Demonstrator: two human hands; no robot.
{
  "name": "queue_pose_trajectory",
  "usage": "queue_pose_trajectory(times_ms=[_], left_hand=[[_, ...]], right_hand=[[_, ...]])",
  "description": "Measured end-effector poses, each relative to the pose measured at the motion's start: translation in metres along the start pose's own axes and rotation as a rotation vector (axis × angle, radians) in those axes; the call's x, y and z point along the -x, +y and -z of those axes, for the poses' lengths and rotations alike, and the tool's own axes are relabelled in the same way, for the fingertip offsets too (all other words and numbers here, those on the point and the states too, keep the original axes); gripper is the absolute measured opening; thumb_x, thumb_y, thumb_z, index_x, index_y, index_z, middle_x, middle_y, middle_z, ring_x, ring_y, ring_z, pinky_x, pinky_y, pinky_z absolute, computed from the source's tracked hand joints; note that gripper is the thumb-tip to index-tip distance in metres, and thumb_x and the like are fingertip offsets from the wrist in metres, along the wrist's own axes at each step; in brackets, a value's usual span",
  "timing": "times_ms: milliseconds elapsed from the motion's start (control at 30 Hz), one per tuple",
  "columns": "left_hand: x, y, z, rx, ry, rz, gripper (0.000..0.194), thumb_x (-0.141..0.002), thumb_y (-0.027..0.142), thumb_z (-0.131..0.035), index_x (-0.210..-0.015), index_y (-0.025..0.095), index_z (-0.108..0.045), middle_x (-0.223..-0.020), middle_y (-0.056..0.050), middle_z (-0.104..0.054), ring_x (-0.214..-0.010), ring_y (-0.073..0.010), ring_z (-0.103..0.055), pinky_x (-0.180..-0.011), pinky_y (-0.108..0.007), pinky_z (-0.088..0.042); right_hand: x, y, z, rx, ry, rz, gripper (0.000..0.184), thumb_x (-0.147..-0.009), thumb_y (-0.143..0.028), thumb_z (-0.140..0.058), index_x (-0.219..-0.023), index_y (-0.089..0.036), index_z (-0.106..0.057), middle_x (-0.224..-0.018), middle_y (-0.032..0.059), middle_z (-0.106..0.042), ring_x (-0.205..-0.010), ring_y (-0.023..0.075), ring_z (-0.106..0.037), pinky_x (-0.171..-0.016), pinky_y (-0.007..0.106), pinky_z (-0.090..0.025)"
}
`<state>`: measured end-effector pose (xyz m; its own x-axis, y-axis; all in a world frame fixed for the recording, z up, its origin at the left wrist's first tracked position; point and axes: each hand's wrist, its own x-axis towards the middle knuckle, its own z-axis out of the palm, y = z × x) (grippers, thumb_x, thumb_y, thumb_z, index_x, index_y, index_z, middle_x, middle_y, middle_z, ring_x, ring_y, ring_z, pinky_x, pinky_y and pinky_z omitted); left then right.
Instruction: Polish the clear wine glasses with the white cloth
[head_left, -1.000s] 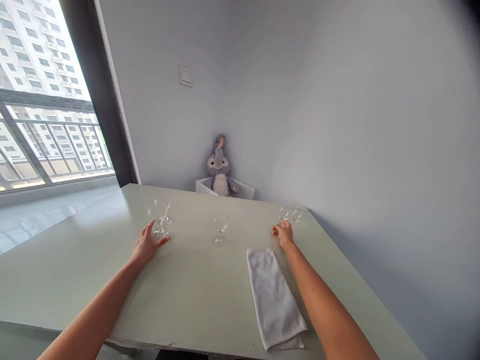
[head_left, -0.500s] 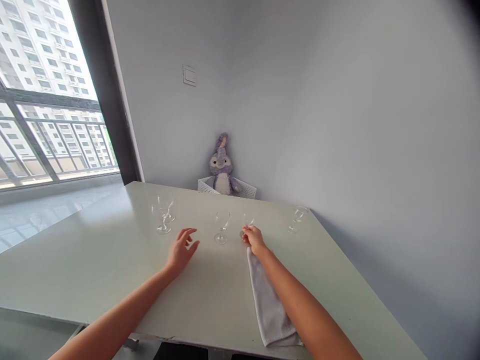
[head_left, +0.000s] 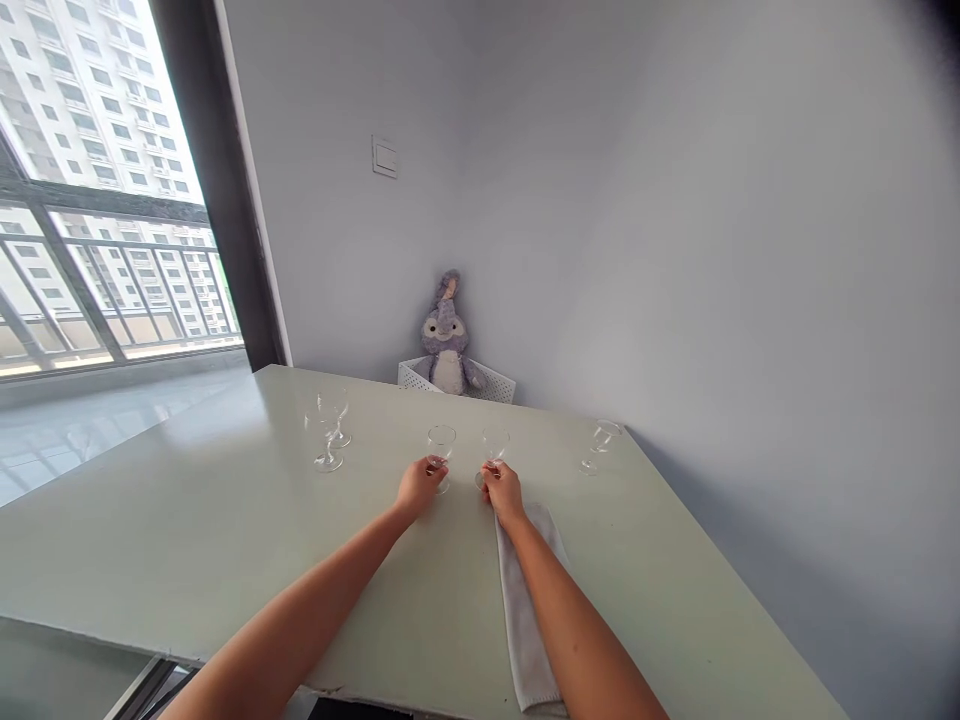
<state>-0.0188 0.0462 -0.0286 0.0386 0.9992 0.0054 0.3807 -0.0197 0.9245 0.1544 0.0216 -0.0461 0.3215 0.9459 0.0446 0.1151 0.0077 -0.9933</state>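
Note:
My left hand (head_left: 420, 484) is closed round the stem of a clear stemmed glass (head_left: 442, 440), which stands upright on the pale table (head_left: 225, 530). Just to the right, my right hand (head_left: 503, 490) grips the stem of a second stemmed glass (head_left: 496, 441), also upright. The two glasses are a short gap apart. A folded grey cloth (head_left: 521, 620) lies beneath my right forearm, which hides part of it.
Two more stemmed glasses (head_left: 328, 462) stand close together at the table's left rear. Another glass (head_left: 602, 437) is near the right edge by the wall. Behind the table, a purple plush toy (head_left: 448, 345) sits in a white perforated basket (head_left: 499, 386).
My left hand has moved right and closed on the stem of the middle glass. My right hand keeps its hold on the other glass. The view has shifted slightly.

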Motion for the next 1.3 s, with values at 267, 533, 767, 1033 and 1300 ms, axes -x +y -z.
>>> queue_pose_trajectory(times_ms=[267, 533, 767, 1033, 1300], left_hand=[[-0.019, -0.027, 0.083, 0.012, 0.24, 0.078, 0.026, -0.067, 0.035, -0.055, -0.085, 0.018, -0.061, -0.059, 0.001, -0.055, -0.048, -0.0111, -0.048, -0.047, -0.022, -0.036], [-0.031, -0.047, 0.117, 0.054, 0.376, 0.132, 0.028, -0.066, 0.036, -0.054, -0.086, 0.017, -0.059, -0.068, -0.002, -0.057, -0.059, -0.0139, -0.055, -0.05, -0.024, -0.043], [-0.037, -0.05, 0.124, 0.08, 0.422, 0.14, 0.023, -0.066, 0.033, -0.054, -0.08, 0.016, -0.059, -0.071, -0.005, -0.058, -0.06, -0.0144, -0.056, -0.053, -0.027, -0.046], [-0.049, -0.038, 0.12, 0.089, 0.398, 0.154, 0.016, -0.068, 0.029, -0.05, -0.075, 0.016, -0.057, -0.069, -0.003, -0.057, -0.061, -0.0142, -0.057, -0.058, -0.027, -0.046], [-0.009, -0.028, 0.086, 0.014, 0.546, 0.097, 0.03, -0.071, 0.024, -0.046, -0.1, 0.02, -0.047, -0.103, -0.006, -0.049, -0.075, -0.0136, -0.052, -0.07, -0.031, -0.043]], right_hand=[[0.005, -0.006, 0.001, 0.012, -0.046, -0.01, 0.029, -0.065, -0.035, -0.052, -0.087, -0.017, -0.059, -0.085, 0.0036, -0.061, -0.05, 0.0085, -0.05, -0.036, 0.017, -0.038], [0.004, -0.004, 0.001, 0.006, -0.063, -0.017, 0.03, -0.064, -0.035, -0.053, -0.088, -0.017, -0.06, -0.083, 0.003, -0.061, -0.05, 0.0079, -0.05, -0.038, 0.017, -0.038], [0.004, -0.001, 0.0, 0.017, -0.065, -0.019, 0.031, -0.064, -0.036, -0.053, -0.089, -0.018, -0.06, -0.085, 0.0031, -0.063, -0.051, 0.0082, -0.051, -0.038, 0.017, -0.039], [0.006, -0.005, 0.001, 0.046, -0.074, 0.003, 0.029, -0.067, -0.034, -0.053, -0.089, -0.017, -0.06, -0.083, 0.0035, -0.062, -0.051, 0.0089, -0.052, -0.038, 0.017, -0.039], [0.012, -0.01, -0.003, 0.079, -0.091, 0.093, 0.031, -0.067, -0.029, -0.053, -0.095, -0.017, -0.06, -0.105, 0.0072, -0.057, -0.06, 0.0102, -0.055, -0.047, 0.021, -0.048]])
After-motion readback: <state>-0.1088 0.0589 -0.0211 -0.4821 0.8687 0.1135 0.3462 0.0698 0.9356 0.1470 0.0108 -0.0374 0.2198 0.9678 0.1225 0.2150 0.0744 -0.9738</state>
